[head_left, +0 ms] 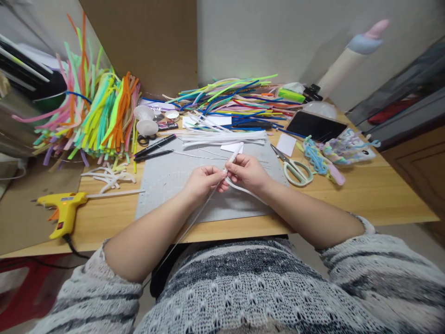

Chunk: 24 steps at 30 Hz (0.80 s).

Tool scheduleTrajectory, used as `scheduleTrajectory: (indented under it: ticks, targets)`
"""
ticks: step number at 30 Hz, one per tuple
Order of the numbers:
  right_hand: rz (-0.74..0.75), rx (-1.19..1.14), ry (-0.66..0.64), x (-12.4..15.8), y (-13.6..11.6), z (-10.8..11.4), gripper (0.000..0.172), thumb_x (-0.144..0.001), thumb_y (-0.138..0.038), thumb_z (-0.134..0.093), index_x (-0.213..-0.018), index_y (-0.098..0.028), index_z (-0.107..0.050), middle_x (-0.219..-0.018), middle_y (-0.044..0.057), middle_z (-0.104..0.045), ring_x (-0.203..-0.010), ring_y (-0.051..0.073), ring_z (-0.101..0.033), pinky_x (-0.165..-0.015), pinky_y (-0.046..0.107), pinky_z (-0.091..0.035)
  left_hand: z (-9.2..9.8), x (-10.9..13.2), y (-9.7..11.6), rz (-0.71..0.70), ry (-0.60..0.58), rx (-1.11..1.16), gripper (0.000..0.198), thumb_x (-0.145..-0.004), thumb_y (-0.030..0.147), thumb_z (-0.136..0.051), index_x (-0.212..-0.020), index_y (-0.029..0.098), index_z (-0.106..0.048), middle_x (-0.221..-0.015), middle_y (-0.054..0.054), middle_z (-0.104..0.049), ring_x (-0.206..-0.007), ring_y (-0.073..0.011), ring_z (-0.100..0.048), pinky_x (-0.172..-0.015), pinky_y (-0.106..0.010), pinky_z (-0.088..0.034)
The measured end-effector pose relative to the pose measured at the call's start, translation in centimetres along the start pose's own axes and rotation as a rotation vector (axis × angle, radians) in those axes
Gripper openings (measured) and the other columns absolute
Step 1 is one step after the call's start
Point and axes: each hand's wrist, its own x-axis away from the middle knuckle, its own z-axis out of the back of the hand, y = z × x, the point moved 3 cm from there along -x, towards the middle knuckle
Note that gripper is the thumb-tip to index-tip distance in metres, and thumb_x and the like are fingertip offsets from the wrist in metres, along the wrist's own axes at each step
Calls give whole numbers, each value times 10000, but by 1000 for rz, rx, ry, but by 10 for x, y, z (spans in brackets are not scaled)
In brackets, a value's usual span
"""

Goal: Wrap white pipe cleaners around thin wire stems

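Note:
My left hand (205,182) and my right hand (247,170) meet above the grey mat (163,178), fingers pinched close together. Between them a white pipe cleaner (239,149) appears wound around the end of a thin metal wire (194,219). The wire runs down from my left fingers towards my lap. From my right fingers the loose white tail (248,191) of the pipe cleaner trails right, passing under my wrist. Exactly where the wire enters the winding is hidden by my fingertips.
A bundle of white pipe cleaners (225,138) lies at the mat's far edge. Scissors (295,169) and a phone (314,125) are on the right. Black markers (155,147), a yellow glue gun (67,206) and colourful pipe cleaners (104,111) occupy the left.

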Motion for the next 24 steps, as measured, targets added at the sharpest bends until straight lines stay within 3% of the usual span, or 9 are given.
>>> scheduleTrajectory:
  ticks: [4, 7, 12, 16, 24]
  targets:
    - [-18, 79, -12, -1, 4, 2, 332, -673, -423, -722, -656, -142, -546, -460, -46, -530, -378, 47, -441, -366, 165, -301, 2, 0, 1, 57, -42, -85, 228, -639, 267, -732, -685, 91, -594, -557, -31, -646, -475, -103, -606, -477, -194, -474]
    - [-43, 74, -36, -1, 3, 3, 362, -698, -473, -688, -658, -144, -544, -486, -38, -538, -401, 53, -467, -379, 167, -325, 4, 0, 6, 18, -10, -115, 210, -654, 253, -722, -701, 96, -589, -554, -24, -642, -469, -100, -600, -471, -189, -463]
    - [-95, -53, -65, -3, 0, 5, 414, -714, -533, -644, -868, -152, -598, -663, -5, -615, -520, 73, -557, -448, 177, -406, 8, -1, 6, 15, 33, -115, 204, -657, 244, -718, -699, 106, -573, -558, -17, -641, -463, -98, -596, -454, -183, -449]
    - [-99, -38, -60, -7, 0, 9, 338, -646, -376, -754, -826, -147, -582, -576, -37, -585, -451, 54, -508, -395, 155, -349, 6, 0, 4, 57, 16, -161, 164, -688, 213, -682, -695, 107, -557, -543, -17, -634, -441, -100, -587, -439, -187, -443]
    - [-127, -151, 30, -13, -9, 23, 321, -649, -389, -737, -769, -121, -608, -517, -31, -569, -372, 36, -442, -336, 149, -275, 3, 2, 7, 64, 11, -225, 158, -695, 198, -673, -680, 109, -544, -533, -16, -630, -431, -91, -580, -420, -169, -423]
